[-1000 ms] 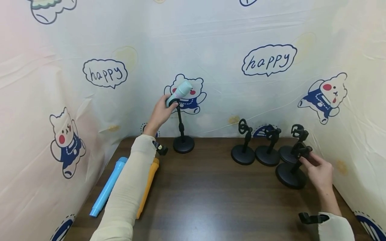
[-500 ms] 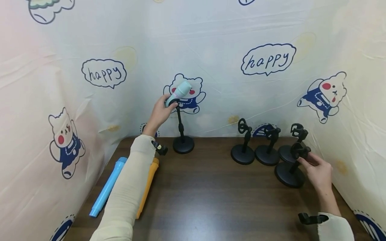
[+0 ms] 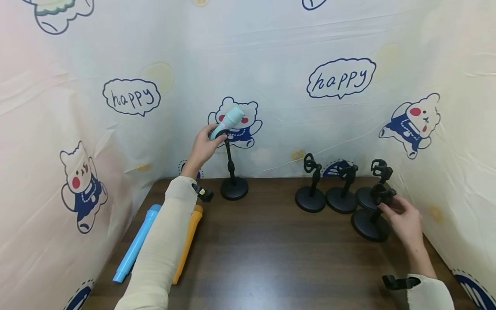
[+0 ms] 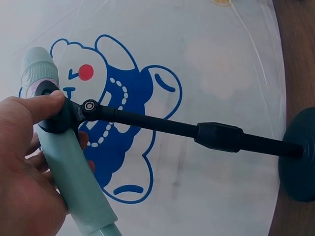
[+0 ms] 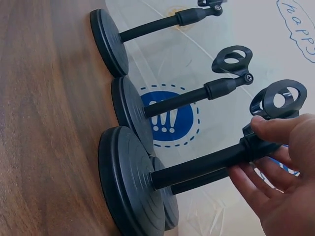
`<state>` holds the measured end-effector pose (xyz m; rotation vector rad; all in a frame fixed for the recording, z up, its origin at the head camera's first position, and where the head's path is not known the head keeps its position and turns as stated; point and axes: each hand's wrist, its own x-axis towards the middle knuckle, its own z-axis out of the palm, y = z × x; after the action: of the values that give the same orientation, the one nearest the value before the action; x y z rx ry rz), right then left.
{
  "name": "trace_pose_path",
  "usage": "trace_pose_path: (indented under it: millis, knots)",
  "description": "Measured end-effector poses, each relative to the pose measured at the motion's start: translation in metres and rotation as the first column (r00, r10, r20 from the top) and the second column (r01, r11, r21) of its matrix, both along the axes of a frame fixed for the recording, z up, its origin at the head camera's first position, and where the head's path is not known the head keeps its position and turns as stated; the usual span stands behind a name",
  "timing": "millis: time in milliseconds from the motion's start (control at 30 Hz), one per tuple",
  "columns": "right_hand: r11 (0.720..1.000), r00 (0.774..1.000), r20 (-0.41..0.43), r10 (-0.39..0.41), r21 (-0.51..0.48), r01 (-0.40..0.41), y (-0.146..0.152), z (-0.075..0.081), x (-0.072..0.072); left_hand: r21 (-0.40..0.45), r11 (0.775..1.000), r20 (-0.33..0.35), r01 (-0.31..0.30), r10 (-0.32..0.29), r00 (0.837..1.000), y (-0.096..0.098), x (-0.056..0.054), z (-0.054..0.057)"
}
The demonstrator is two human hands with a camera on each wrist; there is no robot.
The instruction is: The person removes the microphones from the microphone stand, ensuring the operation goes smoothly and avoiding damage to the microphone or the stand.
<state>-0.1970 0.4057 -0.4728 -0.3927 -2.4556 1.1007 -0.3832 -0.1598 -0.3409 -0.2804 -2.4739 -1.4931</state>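
A mint-green microphone [image 4: 76, 177] sits tilted in the clip of a black microphone stand [image 3: 234, 188] at the back left of the table. My left hand [image 3: 204, 146] grips the microphone and clip together, the thumb lying over the clip in the left wrist view. On the right, my right hand [image 3: 407, 221] holds the upper pole of another black microphone stand [image 5: 197, 167], just below its clip, which has nothing in it. That stand's round base [image 3: 370, 225] is close over the table, in front of several similar stands.
Several black stands [image 3: 310, 199] with bare clips stand along the back right. A blue tube-like stick [image 3: 137, 243] and an orange one [image 3: 187, 245] lie at the left, partly under my left sleeve. A printed sheet [image 3: 279, 86] hangs behind the brown table [image 3: 267, 249].
The view has shifted slightly. Both hands keep their holds, and the microphone and stands stay in nearly the same places.
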Motion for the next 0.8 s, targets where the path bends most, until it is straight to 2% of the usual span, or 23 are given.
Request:
trace_pose_path:
  millis: [233,400,500,633,733,800]
  knots:
    - [0.998,1.0,-0.027,0.011,-0.064,-0.013,-0.004,0.009,0.003,0.024,1.0,0.0,0.003,-0.003,1.0,-0.002,0.001,-0.002]
    - [0.992,0.995,-0.068,-0.07,-0.111,0.062,-0.011,0.02,0.008,0.035,0.999,0.004,-0.003,0.003,1.0,-0.004,0.003,-0.004]
    - [0.984,0.977,-0.164,-0.134,-0.141,0.112,-0.017,0.023,0.01,0.043,0.999,-0.002,-0.005,0.005,1.0,-0.004,0.005,-0.004]
    - [0.977,0.932,-0.307,-0.19,-0.152,0.149,-0.027,0.028,0.013,0.062,0.998,-0.018,-0.002,0.003,1.0,-0.003,0.01,-0.002]
    - [0.977,0.91,-0.364,-0.197,-0.147,0.153,-0.034,0.033,0.016,0.064,0.998,-0.025,0.001,0.0,1.0,-0.002,0.015,0.0]
    - [0.981,0.909,-0.373,-0.183,-0.135,0.142,-0.039,0.036,0.018,0.062,0.998,-0.03,0.004,-0.003,1.0,-0.001,0.018,0.001]
